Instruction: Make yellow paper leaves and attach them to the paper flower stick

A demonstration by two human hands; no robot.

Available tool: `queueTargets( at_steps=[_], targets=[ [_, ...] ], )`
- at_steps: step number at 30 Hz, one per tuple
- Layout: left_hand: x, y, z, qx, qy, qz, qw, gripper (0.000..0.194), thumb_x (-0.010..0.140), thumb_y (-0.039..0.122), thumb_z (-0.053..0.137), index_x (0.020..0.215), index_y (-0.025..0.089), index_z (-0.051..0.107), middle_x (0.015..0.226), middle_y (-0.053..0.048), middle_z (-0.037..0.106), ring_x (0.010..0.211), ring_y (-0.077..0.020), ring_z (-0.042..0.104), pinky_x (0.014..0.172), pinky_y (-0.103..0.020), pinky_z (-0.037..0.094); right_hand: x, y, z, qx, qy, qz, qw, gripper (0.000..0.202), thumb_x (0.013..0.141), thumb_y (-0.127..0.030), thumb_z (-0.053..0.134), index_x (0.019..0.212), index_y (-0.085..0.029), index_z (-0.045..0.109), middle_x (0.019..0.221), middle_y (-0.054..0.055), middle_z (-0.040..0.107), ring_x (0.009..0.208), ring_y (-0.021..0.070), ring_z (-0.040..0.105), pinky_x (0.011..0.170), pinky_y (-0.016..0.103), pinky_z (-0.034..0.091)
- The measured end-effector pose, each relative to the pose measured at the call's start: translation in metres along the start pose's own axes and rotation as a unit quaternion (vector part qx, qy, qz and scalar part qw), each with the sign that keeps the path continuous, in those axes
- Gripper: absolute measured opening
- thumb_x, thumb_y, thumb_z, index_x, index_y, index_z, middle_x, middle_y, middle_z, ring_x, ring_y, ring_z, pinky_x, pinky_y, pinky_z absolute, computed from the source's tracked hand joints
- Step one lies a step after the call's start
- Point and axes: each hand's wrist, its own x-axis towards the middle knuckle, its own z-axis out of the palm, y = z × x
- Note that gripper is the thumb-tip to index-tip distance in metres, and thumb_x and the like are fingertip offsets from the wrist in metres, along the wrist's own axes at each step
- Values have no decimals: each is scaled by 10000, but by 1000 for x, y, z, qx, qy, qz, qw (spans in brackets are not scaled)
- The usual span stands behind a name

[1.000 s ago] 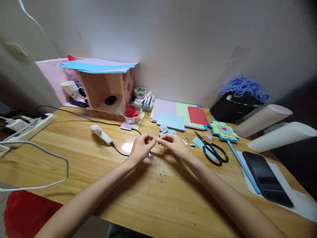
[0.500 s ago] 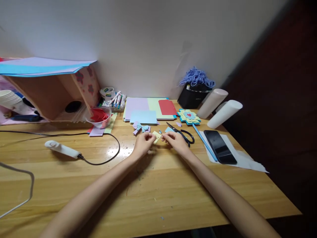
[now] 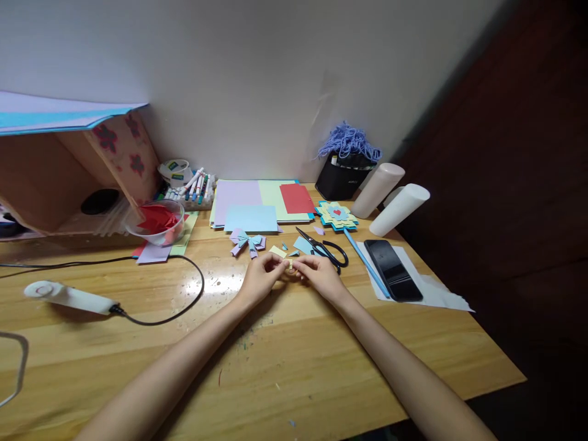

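My left hand and my right hand meet over the middle of the table, fingers pinched together. Between their fingertips is a small yellow piece of paper, partly covered by the fingers. Just beyond them lies a larger yellow paper piece. A purple and blue paper bow rests to its left. Black-handled scissors lie partly open beyond my right hand, over a light blue paper piece. Tiny blue scraps are scattered nearby.
Coloured paper sheets lie against the wall, near a layered paper flower. A blue pen and phone are at right. Leftward are a corded white tool, a bowl of red paper and a cardboard box.
My hands have come closer together, now both at a small yellow piece. The larger yellow paper now lies beyond the fingers. The view has turned slightly right.
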Motion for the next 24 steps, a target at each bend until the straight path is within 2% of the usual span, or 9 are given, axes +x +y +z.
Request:
queueTargets(
  at_steps=[3, 7, 10, 13, 17, 21, 24],
  targets=[
    [0, -1, -1, -11, 18, -1, 1000, 266, 703, 403, 644, 715, 142, 595, 673, -32, 620, 605, -134, 572, 575, -237, 445, -1, 0, -7, -22, 11, -1, 1000, 308, 740, -442, 578, 796, -154, 675, 751, 49, 673, 598, 128, 561, 551, 250, 443],
    [1, 1, -1, -27, 44, -12, 999, 273, 718, 414, 628, 725, 146, 580, 629, -10, 597, 590, -126, 572, 573, -237, 458, 4, 4, -35, -85, 106, -25, 990, 323, 728, -465, 590, 786, -152, 643, 767, 61, 666, 633, 144, 575, 617, 282, 460],
    [1, 4, -2, -57, 52, -29, 997, 265, 699, 396, 653, 737, 140, 594, 646, -15, 607, 611, -128, 593, 607, -249, 477, 9, 11, -59, -173, 180, -28, 968, 321, 646, -457, 672, 764, -165, 614, 762, 57, 652, 660, 161, 567, 646, 307, 456],
    [2, 6, -3, -83, 54, -46, 994, 264, 666, 373, 686, 742, 136, 596, 657, -19, 614, 624, -136, 609, 620, -262, 489, 13, 20, -73, -274, 204, -22, 940, 335, 610, -452, 692, 772, -179, 583, 761, 47, 628, 658, 168, 544, 640, 321, 445],
    [1, 8, -4, -78, 54, -40, 995, 236, 657, 343, 693, 722, 139, 594, 621, -11, 608, 600, -123, 587, 598, -250, 480, 13, 28, -73, -360, 181, -18, 915, 273, 631, -378, 643, 781, -189, 516, 805, 50, 580, 717, 190, 534, 654, 329, 439],
    [0, 9, -4, -75, 59, -26, 995, 211, 637, 315, 705, 689, 141, 599, 618, -7, 602, 577, -107, 562, 578, -232, 458, 11, 30, -68, -393, 186, -33, 900, 253, 629, -265, 575, 822, -198, 426, 828, 54, 537, 747, 203, 536, 669, 332, 439],
    [0, 11, -4, -75, 66, -21, 995, 220, 634, 325, 702, 676, 140, 591, 603, -1, 590, 561, -102, 547, 563, -226, 441, 11, 26, -66, -401, 195, -54, 893, 282, 603, -218, 564, 842, -193, 417, 848, 71, 531, 785, 223, 532, 717, 357, 431]
  ],
)
